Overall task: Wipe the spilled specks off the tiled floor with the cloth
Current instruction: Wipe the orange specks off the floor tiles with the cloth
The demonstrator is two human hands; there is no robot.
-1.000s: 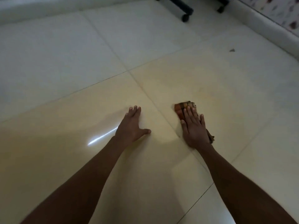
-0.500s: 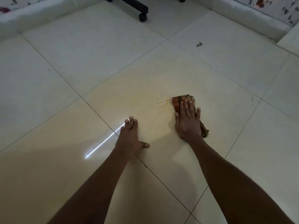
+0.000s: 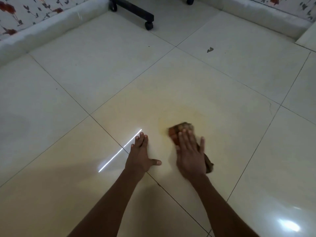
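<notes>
Pressing the cloth (image 3: 179, 129) under straight fingers, the right hand (image 3: 190, 156) could spread the yellow smear (image 3: 185, 113) wider over the tiled floor (image 3: 102, 69); the left hand (image 3: 139, 157) braces open-palmed, just left.

I see the cloth (image 3: 181, 130) lying on the tiled floor (image 3: 222, 79), a crumpled orange-and-brown checked rag, blurred in my view. Most of it is covered by the right hand (image 3: 190, 156), which presses on it with straight, spread fingers. Its front edge pokes out ahead of the fingertips, and a dark tail trails out beside the wrist. The glossy cream tile around it carries a faint yellowish smear (image 3: 186, 113), too soft for me to resolve anything finer in it.
</notes>
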